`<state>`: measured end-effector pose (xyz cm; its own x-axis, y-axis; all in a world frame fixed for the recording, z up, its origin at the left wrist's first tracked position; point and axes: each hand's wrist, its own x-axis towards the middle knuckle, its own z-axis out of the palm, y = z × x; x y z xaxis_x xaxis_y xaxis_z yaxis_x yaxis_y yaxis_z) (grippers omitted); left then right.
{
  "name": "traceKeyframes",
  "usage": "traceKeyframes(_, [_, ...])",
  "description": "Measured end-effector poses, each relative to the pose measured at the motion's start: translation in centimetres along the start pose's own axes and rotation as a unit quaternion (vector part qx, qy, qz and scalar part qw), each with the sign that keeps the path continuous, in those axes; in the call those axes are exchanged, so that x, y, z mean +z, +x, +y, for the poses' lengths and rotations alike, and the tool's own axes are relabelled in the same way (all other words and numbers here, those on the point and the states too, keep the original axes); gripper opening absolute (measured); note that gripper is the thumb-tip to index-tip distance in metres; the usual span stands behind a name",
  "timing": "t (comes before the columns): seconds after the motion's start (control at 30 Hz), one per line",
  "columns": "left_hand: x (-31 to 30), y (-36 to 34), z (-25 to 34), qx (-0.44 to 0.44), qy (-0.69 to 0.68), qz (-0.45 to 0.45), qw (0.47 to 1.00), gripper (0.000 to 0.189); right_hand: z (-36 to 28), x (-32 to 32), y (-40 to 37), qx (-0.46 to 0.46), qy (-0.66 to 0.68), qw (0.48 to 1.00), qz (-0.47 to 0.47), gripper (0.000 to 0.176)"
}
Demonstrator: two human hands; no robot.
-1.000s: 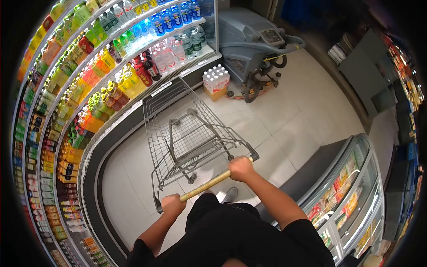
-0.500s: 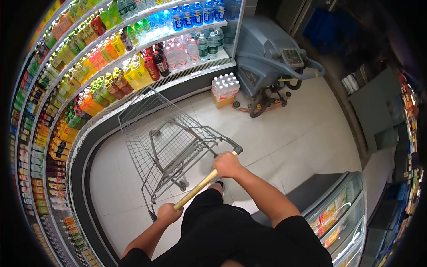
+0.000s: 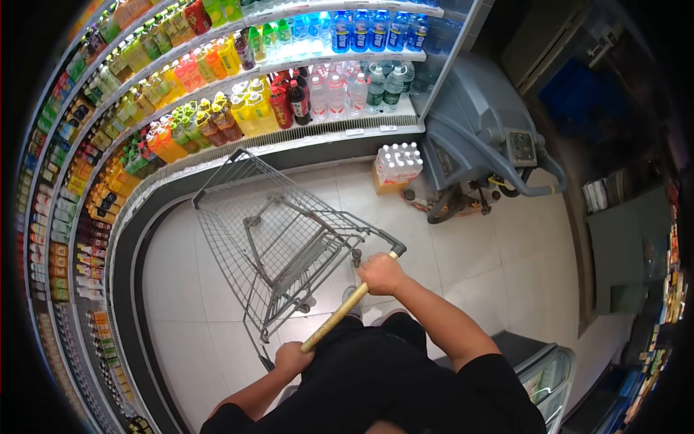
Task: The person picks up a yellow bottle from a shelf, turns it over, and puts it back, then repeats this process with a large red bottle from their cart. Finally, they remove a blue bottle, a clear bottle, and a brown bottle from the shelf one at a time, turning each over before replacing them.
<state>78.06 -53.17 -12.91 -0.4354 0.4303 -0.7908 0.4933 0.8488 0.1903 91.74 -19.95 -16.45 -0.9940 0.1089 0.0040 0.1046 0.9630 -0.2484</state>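
A grey wire shopping cart stands in front of me, with no goods in its basket. Its yellowish handle bar runs diagonally across the lower middle of the view. My left hand is wrapped round the bar near its lower left end. Close to the bar's upper right end, my right hand grips it with the fingers closed. A black corner piece of the cart sticks out just past my right hand.
Curved refrigerated shelves full of bottles line the left and top. A bottle pack on a box sits near a grey floor-cleaning machine. At the lower right is a glass-topped freezer.
The cart's handle and both hands have shifted slightly right in view. The cleaning machine and bottle pack appear further right and lower, and less of the freezer shows. Both hands keep their hold.
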Motion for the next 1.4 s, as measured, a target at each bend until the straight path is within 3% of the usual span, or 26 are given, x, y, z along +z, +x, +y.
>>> traceKeyframes(0.17, [0.6, 0.7, 2.6, -0.012, 0.000, 0.061, 0.998, 0.047, 3.7, -0.7, 1.8, -0.058, 0.012, 0.998, 0.022, 0.009])
traceKeyframes(0.3, [0.3, 1.8, 5.3, -0.058, 0.004, 0.041, 0.997, 0.045, 6.8, -1.0, 3.6, -0.103, 0.037, 0.993, 0.048, 0.008])
traceKeyframes(0.43, [0.4, 2.6, 8.9, -0.069, -0.015, 0.103, 0.992, 0.046, 10.4, -1.9, 5.9, -0.144, 0.052, 0.987, 0.052, 0.008])
traceKeyframes(0.63, [0.9, 3.9, 14.9, -0.104, -0.043, 0.177, 0.978, 0.056, 16.2, -3.6, 9.1, -0.197, 0.024, 0.980, -0.009, 0.007])
traceKeyframes(0.8, [2.4, 5.2, 19.3, -0.125, -0.070, 0.237, 0.961, 0.054, 19.8, -5.3, 10.9, -0.223, -0.010, 0.971, -0.085, 0.008])
traceKeyframes(0.93, [1.8, 5.5, 22.3, -0.147, -0.085, 0.269, 0.948, 0.048, 21.7, -6.4, 12.5, -0.253, -0.013, 0.963, -0.092, 0.008])
traceKeyframes(1.4, [-1.4, 9.1, 23.3, -0.191, -0.094, 0.322, 0.922, 0.039, 23.9, -6.4, 19.6, -0.296, -0.011, 0.952, -0.078, 0.007])
